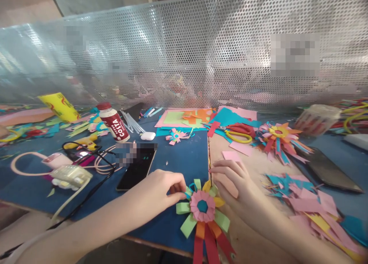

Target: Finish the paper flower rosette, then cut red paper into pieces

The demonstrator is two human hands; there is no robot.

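At the near edge of the surface (184, 156), the left hand's (161, 189) fingers (178, 188) pinch a blue loop petal at the upper left of the flower (202, 207). The right hand (231, 183) holds its fingers close together and curved, tips at the yellow petal on top; I cannot tell whether they grip it. The flower lies flat between both hands, a folded pink ring around a blue centre, with green, yellow and orange loops around it and red strips hanging below. A phone (138, 170) lies behind the left hand, scraps (310, 202) right of the right hand, and scissors (240, 133) and a second flower (277, 137) farther back.
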